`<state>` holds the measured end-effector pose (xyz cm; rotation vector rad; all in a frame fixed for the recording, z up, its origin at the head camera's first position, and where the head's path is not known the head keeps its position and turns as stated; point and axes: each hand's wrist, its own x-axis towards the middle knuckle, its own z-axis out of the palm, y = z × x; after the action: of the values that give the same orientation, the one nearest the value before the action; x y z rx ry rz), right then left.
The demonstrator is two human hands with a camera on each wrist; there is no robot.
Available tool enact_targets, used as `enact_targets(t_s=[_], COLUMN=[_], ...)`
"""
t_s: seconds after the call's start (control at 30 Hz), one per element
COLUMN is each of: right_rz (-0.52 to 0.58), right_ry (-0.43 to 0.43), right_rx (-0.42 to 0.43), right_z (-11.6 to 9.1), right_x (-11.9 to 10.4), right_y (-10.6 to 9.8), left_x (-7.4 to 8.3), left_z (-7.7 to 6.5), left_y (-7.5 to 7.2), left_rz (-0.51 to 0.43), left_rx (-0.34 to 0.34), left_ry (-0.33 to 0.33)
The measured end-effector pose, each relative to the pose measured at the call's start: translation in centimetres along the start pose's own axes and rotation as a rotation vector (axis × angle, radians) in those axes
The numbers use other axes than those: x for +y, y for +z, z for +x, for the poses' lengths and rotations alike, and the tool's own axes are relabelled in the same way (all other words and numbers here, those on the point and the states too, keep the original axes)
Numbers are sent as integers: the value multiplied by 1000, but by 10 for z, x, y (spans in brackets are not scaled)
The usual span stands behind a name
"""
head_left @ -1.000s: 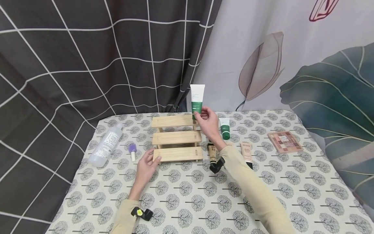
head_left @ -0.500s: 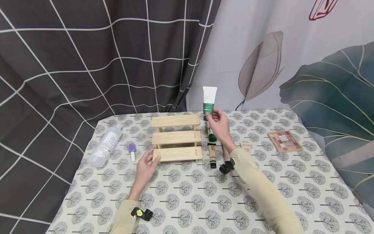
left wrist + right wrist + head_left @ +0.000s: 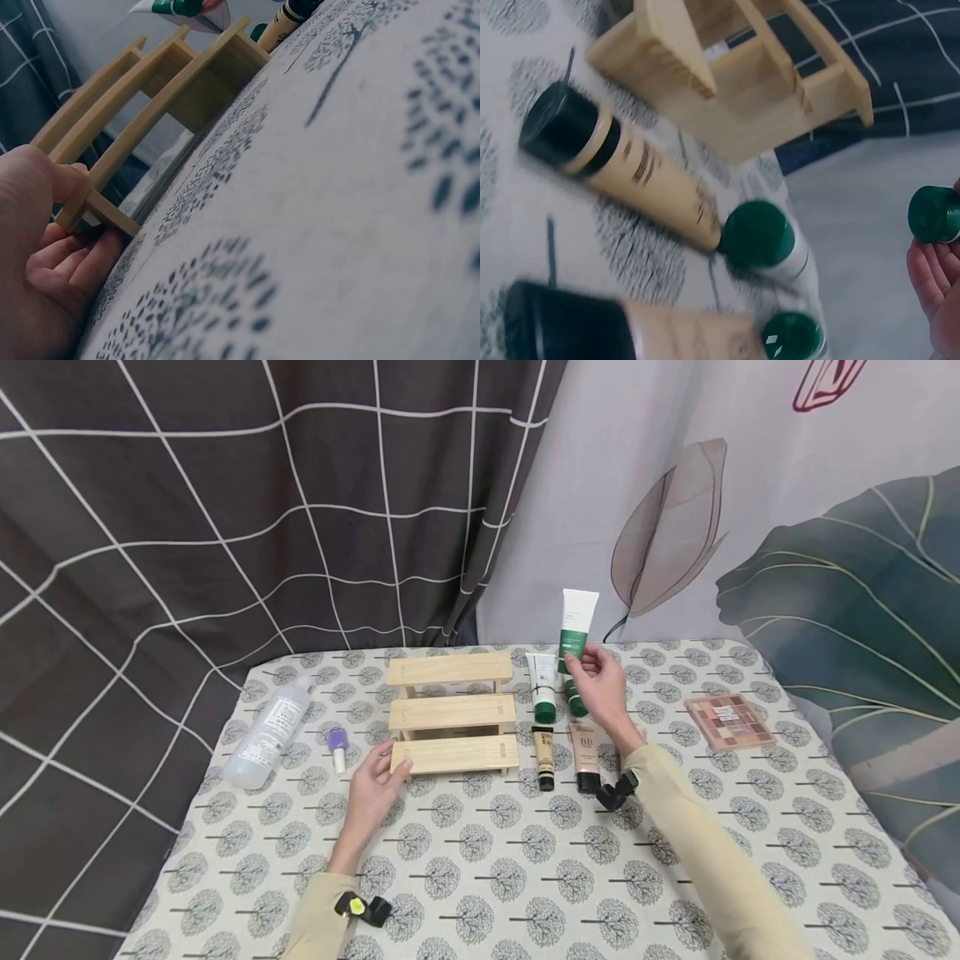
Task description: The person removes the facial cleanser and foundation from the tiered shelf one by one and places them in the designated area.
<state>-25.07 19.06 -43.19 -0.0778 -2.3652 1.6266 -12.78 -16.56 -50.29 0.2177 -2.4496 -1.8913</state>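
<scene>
My left hand (image 3: 375, 783) grips the front left end of a three-step wooden display rack (image 3: 452, 713); in the left wrist view its thumb lies over the board and its fingers are underneath. Right of the rack, my right hand (image 3: 602, 687) holds a white and green squeeze tube (image 3: 578, 620) upright above the table, cap down. Its green cap (image 3: 931, 214) shows at the right edge of the right wrist view. Below lie a similar white and green tube (image 3: 542, 681) and another, partly hidden by the hand, with a green cap (image 3: 575, 700).
A gold tube with a black cap (image 3: 543, 752) and a pink BB cream tube (image 3: 586, 750) lie nearer me. The right wrist partly hides another tube. An eyeshadow palette (image 3: 730, 722) lies far right. Left are a purple-and-white small bottle (image 3: 338, 745) and a clear bottle (image 3: 270, 733).
My right hand has carried the white and green tube rightward from the rack's top step, uncovering the similar tube below. The left hand stays on the rack.
</scene>
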Motion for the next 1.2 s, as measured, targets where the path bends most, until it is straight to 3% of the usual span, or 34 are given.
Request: enact_targets(t_s=[0.33,0.63,1.2], right_rz=[-73,-137,-262], right_ry=[64,126,172], right_rx=[38,23,14], right_z=[-5,-8,-13], right_x=[25,45,67], right_y=[-24,-45,-57], left_x=[0,0,0], left_z=[0,0,0], left_y=[1,0,1], left_rz=[-6,-8,-18], left_rx=[-2,-5,-2], left_ry=[9,10,22])
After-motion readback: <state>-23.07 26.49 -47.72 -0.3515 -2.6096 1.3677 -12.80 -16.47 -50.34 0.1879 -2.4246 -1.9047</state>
